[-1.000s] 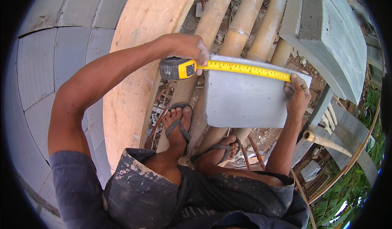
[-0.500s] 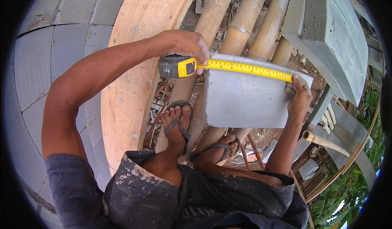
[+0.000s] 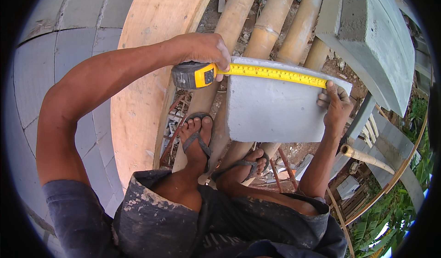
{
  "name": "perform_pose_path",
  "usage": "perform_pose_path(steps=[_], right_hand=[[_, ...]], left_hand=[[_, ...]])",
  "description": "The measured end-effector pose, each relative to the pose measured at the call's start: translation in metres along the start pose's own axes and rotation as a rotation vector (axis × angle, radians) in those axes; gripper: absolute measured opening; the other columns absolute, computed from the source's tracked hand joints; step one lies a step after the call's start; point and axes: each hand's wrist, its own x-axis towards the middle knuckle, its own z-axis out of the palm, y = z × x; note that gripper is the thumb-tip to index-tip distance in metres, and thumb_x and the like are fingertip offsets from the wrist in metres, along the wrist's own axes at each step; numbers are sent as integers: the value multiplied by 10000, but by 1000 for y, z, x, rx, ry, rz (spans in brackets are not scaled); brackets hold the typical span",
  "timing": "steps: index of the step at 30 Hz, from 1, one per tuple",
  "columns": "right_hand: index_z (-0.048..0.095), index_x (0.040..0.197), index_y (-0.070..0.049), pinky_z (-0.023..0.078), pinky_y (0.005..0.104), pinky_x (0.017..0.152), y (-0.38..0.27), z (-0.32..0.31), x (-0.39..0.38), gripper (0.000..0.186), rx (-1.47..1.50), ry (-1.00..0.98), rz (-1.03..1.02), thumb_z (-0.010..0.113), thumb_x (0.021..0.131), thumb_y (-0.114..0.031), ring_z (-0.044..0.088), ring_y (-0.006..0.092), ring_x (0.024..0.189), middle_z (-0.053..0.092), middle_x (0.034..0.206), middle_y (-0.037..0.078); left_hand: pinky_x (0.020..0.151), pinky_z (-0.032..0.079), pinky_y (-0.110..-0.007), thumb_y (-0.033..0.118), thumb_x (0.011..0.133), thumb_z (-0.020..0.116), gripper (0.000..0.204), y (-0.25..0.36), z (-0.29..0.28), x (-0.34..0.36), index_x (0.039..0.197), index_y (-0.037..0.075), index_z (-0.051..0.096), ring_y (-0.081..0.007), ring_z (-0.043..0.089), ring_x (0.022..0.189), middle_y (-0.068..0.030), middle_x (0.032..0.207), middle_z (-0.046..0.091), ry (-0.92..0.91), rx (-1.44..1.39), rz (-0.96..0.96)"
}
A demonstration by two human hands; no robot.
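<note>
Head view, from where I stand: the left hand [image 3: 212, 51] has its fingers curled close around the mouth of a black-and-yellow tape measure [image 3: 190, 76], just off the far left corner of a grey block [image 3: 275, 113], while the right hand [image 3: 338, 105] has its fingers bent in, holding the end of the yellow blade [image 3: 275, 75] near the far right corner. Stretched between them, the blade lies along the block's far edge; the block appears to rest across bamboo poles [image 3: 262, 42]. I'd judge it stiff, fairly heavy and apt to chip at its corners, best taken by both short ends. The blade looks thin and springy, safest gripped flat, and the case easy to palm. Farther out, a wooden board [image 3: 138, 120] runs on the left, with grey blocks in rows [image 3: 36, 69] beyond it and stacked blocks [image 3: 386, 51] at right.
</note>
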Motion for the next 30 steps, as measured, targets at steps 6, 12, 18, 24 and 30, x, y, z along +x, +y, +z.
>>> perform_pose_path(steps=[6,12,18,24,30], right_hand=[[644,926,82,549,254,482,8,1,4,295,126,16,57,749,866,-187,647,150,566,667,740,121],[647,887,72,555,251,480,6,8,6,256,221,55,57,746,865,-163,649,150,567,671,745,133],[642,866,64,550,253,464,0,9,7,245,214,79,114,754,852,-153,638,144,548,667,722,129],[619,880,76,544,262,446,6,10,13,232,265,108,92,736,852,-121,617,143,505,655,700,129],[624,890,89,530,259,439,6,14,9,219,244,103,76,715,853,-107,601,134,495,646,691,116]], left_hand=[[598,509,-258,166,781,682,270,3,0,2,933,-53,719,-131,645,611,-121,774,719,-1,-2,-24],[603,513,-258,131,757,716,281,6,1,3,927,-93,708,-127,653,610,-128,745,719,27,-64,-86],[610,506,-246,176,748,716,272,3,-1,2,898,-51,729,-109,644,605,-97,738,724,6,8,-65],[606,511,-251,177,737,704,288,8,2,2,898,-61,722,-124,647,602,-114,756,722,36,-35,-80],[590,501,-262,207,753,681,289,1,1,-2,896,-39,730,-128,634,620,-102,759,717,40,19,-53]])
